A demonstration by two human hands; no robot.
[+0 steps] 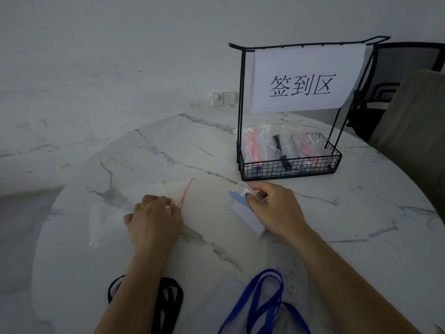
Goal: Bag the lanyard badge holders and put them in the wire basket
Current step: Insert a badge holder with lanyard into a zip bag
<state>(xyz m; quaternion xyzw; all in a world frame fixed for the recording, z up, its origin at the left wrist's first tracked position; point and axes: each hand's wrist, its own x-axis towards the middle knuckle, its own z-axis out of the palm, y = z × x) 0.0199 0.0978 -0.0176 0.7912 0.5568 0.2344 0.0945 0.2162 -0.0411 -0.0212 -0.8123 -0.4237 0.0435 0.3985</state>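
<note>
My right hand (274, 208) grips a clear badge holder (243, 210) with a blue clip, tilted just above the marble table. My left hand (154, 218) pinches the red-lined mouth of a clear zip bag (106, 220) that lies flat on the table to its left. The black wire basket (289, 168) stands at the far right of the table and holds several bagged holders with pink and black lanyards. A blue lanyard (262, 302) trails near the front edge. A black lanyard (168, 300) lies under my left forearm.
A white paper sign (305, 78) hangs from the basket's tall frame. A dark chair (397, 88) stands behind the round table (349, 225) on the right. A wall socket (224, 98) with a plug sits low on the back wall.
</note>
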